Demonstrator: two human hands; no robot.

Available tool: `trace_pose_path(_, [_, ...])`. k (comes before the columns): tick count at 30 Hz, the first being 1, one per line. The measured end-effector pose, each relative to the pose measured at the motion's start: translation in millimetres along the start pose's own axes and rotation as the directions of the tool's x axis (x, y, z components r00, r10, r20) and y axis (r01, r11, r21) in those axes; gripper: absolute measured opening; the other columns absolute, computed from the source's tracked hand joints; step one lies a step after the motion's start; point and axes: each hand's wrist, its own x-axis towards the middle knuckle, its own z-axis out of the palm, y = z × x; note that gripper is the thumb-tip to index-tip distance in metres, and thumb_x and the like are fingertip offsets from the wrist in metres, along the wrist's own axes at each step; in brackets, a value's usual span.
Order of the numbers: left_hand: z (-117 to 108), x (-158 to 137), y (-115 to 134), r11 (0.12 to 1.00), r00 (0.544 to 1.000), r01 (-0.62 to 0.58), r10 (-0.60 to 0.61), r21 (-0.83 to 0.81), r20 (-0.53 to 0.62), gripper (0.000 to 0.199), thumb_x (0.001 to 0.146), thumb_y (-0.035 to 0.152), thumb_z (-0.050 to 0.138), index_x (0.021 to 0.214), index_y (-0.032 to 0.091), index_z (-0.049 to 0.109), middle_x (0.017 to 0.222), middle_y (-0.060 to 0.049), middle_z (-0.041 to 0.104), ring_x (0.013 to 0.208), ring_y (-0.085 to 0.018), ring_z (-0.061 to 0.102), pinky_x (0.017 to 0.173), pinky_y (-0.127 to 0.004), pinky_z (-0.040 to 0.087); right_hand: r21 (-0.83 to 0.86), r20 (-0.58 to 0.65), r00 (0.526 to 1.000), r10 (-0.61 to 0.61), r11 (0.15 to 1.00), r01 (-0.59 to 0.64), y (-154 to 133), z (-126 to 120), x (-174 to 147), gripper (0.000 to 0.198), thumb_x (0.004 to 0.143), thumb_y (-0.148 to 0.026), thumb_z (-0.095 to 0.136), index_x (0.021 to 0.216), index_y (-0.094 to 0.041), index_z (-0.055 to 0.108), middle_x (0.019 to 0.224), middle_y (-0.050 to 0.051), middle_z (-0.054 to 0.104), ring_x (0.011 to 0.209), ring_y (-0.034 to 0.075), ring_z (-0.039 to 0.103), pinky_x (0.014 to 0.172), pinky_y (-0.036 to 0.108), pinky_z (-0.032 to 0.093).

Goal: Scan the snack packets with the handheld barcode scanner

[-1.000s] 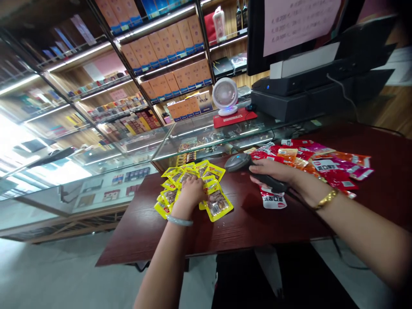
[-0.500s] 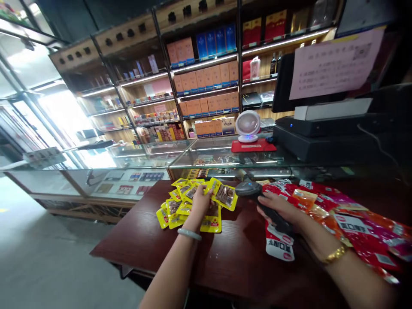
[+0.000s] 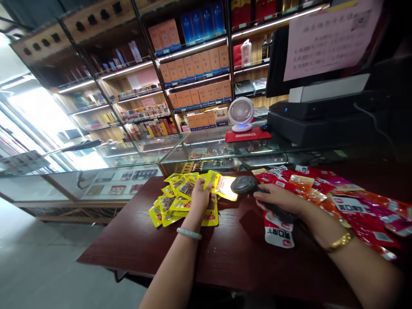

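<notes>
Between the fingers of my left hand (image 3: 200, 198) is a yellow snack packet (image 3: 222, 186), held up by its left end. Bright light from the barcode scanner (image 3: 245, 185) falls on the packet's face. My right hand (image 3: 278, 201) is wrapped round the scanner's dark handle, its head close to the packet's right edge. Under and beside my left hand lies a pile of similar yellow packets (image 3: 167, 203). A red and white packet (image 3: 278, 234) lies below my right hand, partly covered by the scanner handle.
Many red, orange and purple packets (image 3: 350, 204) spread over the right of the dark wooden table (image 3: 128, 240). Behind it runs a glass display counter (image 3: 174, 148). On that counter stand a small white fan (image 3: 241, 112) on a red mat and a black cash register (image 3: 309, 124).
The scanner's light has come on and now glares on the yellow packet. The scanner head is slightly nearer to the packet. My view has tilted down and shifted to the right.
</notes>
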Motion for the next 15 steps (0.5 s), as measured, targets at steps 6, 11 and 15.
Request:
trace_pose_path(6, [-5.4,-4.2,7.1,0.913,0.981,-0.186,0.151,0.363,0.123,0.034,0.091,0.031,0.049,0.123,0.021,0.053,0.090,-0.007,0.070,0.081,-0.018,0.068,0.074,-0.033,0.053,0.041,-0.047,0.999,-0.006,0.999,0.008,-2.4,-7.7,-3.9,0.052,0.079,-0.063,0.067,0.098,-0.018,0.051,0.060,-0.006,0.056,0.038,0.008,0.051,0.036,0.019,0.036])
trace_pose_path(11, [-46.8,-14.5,15.9,0.349,0.954,-0.152,0.296,0.925,0.045,0.036,0.082,0.040,0.061,0.113,0.021,0.065,0.130,-0.015,0.059,0.125,-0.035,0.046,0.101,-0.049,0.037,0.029,-0.015,0.999,0.043,0.999,-0.043,4.7,-1.5,0.1,0.052,0.077,-0.064,0.069,0.095,-0.018,0.052,0.059,-0.006,0.057,0.038,0.008,0.051,0.039,0.021,0.038])
trace_pose_path(15, [-50.0,-16.4,15.9,0.215,0.977,-0.095,0.209,0.972,0.050,0.041,0.082,0.051,0.059,0.106,0.019,0.065,0.129,-0.016,0.058,0.125,-0.037,0.043,0.099,-0.048,0.035,0.020,0.042,0.998,0.044,0.999,-0.045,9.6,2.8,2.8,0.050,0.078,-0.063,0.068,0.091,-0.018,0.051,0.061,-0.005,0.058,0.038,0.009,0.053,0.038,0.021,0.039])
